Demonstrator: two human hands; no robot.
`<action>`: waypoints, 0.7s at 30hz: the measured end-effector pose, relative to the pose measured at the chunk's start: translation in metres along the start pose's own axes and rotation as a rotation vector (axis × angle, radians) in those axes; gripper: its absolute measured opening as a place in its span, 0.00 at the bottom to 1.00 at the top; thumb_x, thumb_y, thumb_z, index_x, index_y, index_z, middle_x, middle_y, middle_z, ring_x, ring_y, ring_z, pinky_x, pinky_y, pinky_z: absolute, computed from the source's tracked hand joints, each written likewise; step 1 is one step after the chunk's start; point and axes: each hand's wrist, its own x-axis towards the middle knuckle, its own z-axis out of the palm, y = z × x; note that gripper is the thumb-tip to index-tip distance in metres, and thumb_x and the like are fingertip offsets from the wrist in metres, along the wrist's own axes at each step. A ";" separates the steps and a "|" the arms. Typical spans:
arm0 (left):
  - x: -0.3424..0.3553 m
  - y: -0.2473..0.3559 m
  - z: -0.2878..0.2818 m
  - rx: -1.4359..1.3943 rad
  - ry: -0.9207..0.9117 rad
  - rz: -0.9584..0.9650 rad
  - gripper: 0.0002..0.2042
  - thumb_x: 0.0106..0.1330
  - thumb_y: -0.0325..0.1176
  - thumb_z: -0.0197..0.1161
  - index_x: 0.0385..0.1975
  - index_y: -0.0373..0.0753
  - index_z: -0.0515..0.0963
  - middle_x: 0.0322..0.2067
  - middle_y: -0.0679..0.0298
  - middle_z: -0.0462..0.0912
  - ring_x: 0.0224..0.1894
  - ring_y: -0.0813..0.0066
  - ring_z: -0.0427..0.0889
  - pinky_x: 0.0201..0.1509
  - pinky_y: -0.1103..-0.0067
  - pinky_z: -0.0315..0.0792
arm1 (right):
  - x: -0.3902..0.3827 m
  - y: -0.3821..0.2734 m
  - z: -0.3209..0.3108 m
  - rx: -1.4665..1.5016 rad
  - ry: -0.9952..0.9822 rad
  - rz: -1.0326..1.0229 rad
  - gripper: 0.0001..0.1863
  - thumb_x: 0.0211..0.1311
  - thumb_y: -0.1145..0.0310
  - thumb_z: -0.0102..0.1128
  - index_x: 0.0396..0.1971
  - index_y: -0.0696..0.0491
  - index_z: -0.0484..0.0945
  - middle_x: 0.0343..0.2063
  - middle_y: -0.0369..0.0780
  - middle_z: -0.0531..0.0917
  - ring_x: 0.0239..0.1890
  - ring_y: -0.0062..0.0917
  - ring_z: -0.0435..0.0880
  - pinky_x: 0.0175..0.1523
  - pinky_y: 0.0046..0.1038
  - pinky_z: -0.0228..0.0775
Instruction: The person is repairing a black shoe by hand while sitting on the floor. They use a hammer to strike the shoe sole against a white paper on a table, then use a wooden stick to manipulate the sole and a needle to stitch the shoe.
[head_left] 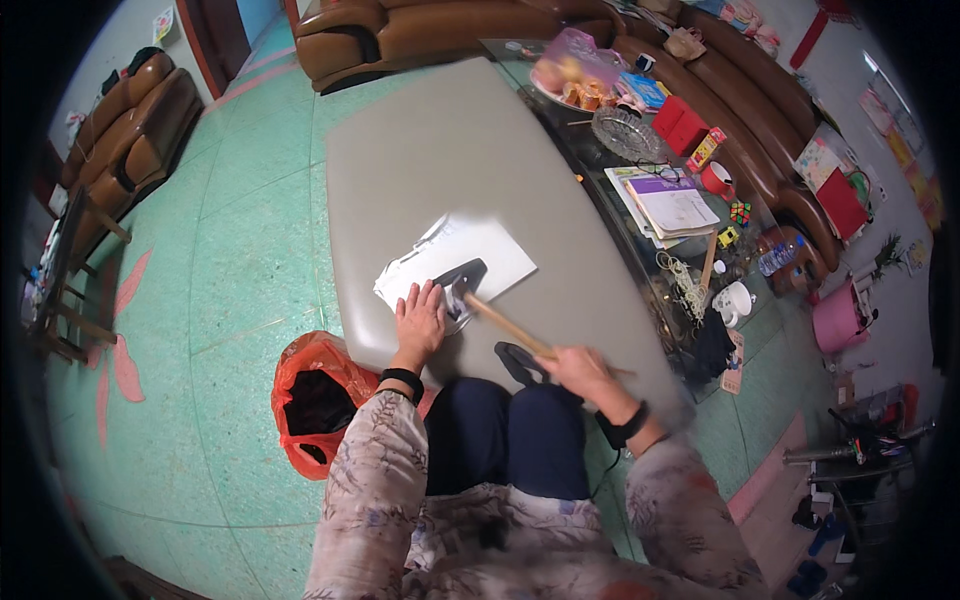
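Note:
My right hand (580, 374) is closed round the wooden handle of a hammer (515, 328). The hammer's slightly blurred head is over a dark, sole-shaped piece (468, 272); whether they touch I cannot tell. My left hand (420, 318) lies with fingers stretched out at the near-left end of that piece, holding nothing. Beneath it is a white stack of paper (505, 252) on a large grey padded surface (400, 150). Another black, sole-shaped piece (518, 360) rests by my right hand, partly hidden behind it.
To the right stands a glass table with a glass ashtray (627, 133), notebooks (672, 203), a white mug (733, 303) and string (683, 285). An open red plastic bag (300, 435) sits on the green floor, left of my knees. Brown sofas (450, 42) line the back.

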 end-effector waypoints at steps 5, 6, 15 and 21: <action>-0.007 0.008 0.003 0.019 0.070 -0.014 0.28 0.62 0.47 0.52 0.61 0.45 0.61 0.65 0.65 0.56 0.68 0.62 0.49 0.69 0.59 0.42 | 0.014 -0.011 0.016 0.270 0.127 0.096 0.24 0.59 0.51 0.54 0.20 0.59 0.75 0.18 0.51 0.78 0.26 0.49 0.78 0.32 0.44 0.70; -0.007 0.007 0.004 0.020 0.080 -0.013 0.28 0.61 0.47 0.53 0.61 0.45 0.61 0.64 0.65 0.57 0.68 0.62 0.49 0.69 0.59 0.42 | 0.018 -0.014 0.020 0.235 0.139 0.104 0.23 0.60 0.51 0.53 0.21 0.59 0.75 0.19 0.52 0.78 0.26 0.49 0.78 0.33 0.44 0.70; -0.005 0.007 0.004 0.000 0.078 0.009 0.30 0.61 0.48 0.54 0.62 0.45 0.59 0.65 0.65 0.57 0.68 0.61 0.49 0.69 0.59 0.41 | 0.031 -0.011 0.024 0.149 0.028 0.213 0.24 0.60 0.50 0.51 0.25 0.60 0.77 0.25 0.52 0.80 0.32 0.48 0.79 0.42 0.44 0.70; -0.007 0.007 0.002 -0.030 0.079 -0.012 0.29 0.60 0.47 0.54 0.61 0.43 0.60 0.65 0.67 0.56 0.68 0.63 0.49 0.69 0.61 0.41 | 0.039 -0.025 0.007 0.142 -0.039 0.151 0.23 0.59 0.50 0.53 0.25 0.59 0.77 0.24 0.54 0.80 0.33 0.49 0.79 0.40 0.45 0.70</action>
